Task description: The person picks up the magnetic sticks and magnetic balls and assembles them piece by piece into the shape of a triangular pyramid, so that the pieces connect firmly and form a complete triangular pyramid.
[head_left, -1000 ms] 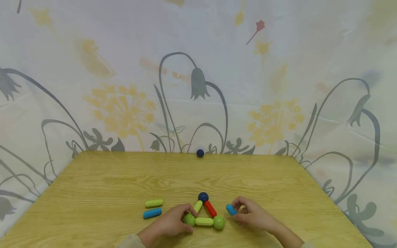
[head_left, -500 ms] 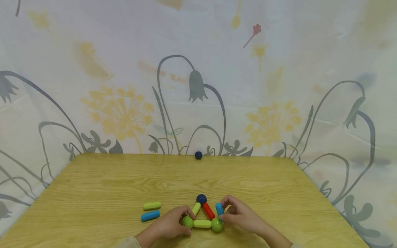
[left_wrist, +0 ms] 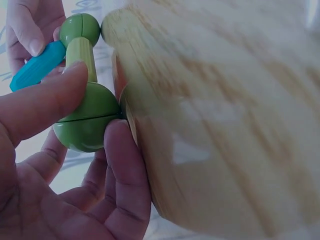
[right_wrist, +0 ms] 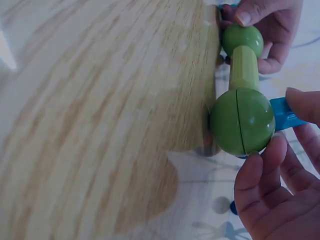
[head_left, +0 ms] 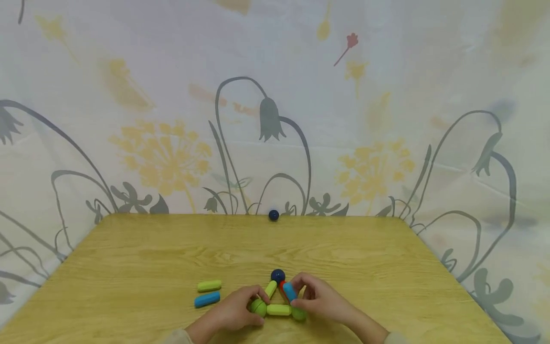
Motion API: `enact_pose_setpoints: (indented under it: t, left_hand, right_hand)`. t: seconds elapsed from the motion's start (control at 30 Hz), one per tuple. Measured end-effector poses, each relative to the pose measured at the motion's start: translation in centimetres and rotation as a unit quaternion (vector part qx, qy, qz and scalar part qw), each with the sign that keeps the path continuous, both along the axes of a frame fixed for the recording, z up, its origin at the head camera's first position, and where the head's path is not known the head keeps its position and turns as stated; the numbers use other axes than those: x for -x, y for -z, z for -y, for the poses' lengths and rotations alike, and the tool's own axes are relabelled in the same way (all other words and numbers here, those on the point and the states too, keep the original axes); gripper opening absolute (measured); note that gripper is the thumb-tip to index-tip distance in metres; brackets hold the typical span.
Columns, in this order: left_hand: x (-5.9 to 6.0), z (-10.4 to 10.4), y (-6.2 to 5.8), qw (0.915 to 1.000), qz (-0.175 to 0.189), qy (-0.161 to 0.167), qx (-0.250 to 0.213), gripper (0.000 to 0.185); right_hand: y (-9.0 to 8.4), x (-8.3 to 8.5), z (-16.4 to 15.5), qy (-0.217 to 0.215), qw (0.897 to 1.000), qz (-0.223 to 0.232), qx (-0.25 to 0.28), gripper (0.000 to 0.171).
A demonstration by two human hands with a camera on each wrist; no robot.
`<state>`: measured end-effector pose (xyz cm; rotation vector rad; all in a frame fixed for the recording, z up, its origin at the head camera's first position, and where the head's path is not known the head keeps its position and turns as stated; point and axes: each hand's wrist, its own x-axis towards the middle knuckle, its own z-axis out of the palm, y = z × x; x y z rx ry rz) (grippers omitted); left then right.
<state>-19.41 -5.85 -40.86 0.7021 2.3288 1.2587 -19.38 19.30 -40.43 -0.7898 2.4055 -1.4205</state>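
Blue rod (head_left: 290, 291) pinched in right hand (head_left: 320, 302); left hand (head_left: 234, 313) grips green ball (head_left: 259, 306).

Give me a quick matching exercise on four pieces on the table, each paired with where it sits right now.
Things:
1. blue rod
2. left green ball
3. far dark blue ball
4. loose green rod

Places:
a. at the table's far edge
b. pinched in the right hand
c. lying free, left of the triangle
d. gripped by the left hand

Pairs: 1-b, 2-d, 3-a, 4-c

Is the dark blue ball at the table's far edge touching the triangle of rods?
No, the dark blue ball sits alone, apart from the triangle.
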Motion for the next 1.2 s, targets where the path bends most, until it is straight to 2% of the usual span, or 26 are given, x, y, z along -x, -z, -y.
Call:
enact_pose_setpoints:
  t: [0.13,0.33,0.6,0.7,0.83,0.93,1.0,1.07,1.2]
  left_hand:
    - [-0.2,0.4,-0.1,0.9996,0.015,0.001,-0.022,0.033]
    - [-0.5,1.7,-0.9,0.9952,0.058,-0.008,-0.079,0.039]
    - [0.2,4.1,-1.6,0.9949,0.022,-0.013,-0.098,0.033]
    - [0.6,5.0,-1.8,0.9943,0.005,-0.026,-0.103,0.029]
    - [1.2,6.1,-1.6,0.9944,-0.028,-0.052,-0.088,0.027]
    - [1.4,7.0,-1.4,0.9933,-0.064,-0.073,-0.062,0.026]
    - [1.6,7.6,-1.4,0.9926,-0.075,-0.085,-0.045,0.026]
    - [1.9,8.0,-1.5,0.9924,-0.075,-0.093,-0.028,0.027]
    - [2.3,8.7,-1.4,0.9942,-0.043,-0.098,-0.008,0.029]
  right_hand:
    - [0.4,0.0,0.0,-0.004,1.0,-0.005,-0.014,0.023]
    - [0.6,0.2,-0.3,-0.013,1.0,-0.015,-0.007,0.028]
    - [1.4,0.3,-0.3,-0.036,0.999,0.015,0.015,0.028]
    - [1.3,0.4,-0.1,-0.043,0.998,0.028,0.02,0.027]
    - [0.9,0.7,0.0,-0.053,0.998,0.042,0.01,0.026]
    - [0.6,0.6,0.2,-0.055,0.997,0.053,0.004,0.025]
    - [0.4,0.6,0.2,-0.055,0.997,0.054,-0.001,0.025]
    - [0.3,0.7,0.2,-0.053,0.997,0.055,-0.005,0.025]
    - [0.3,0.7,0.1,-0.055,0.996,0.063,-0.008,0.024]
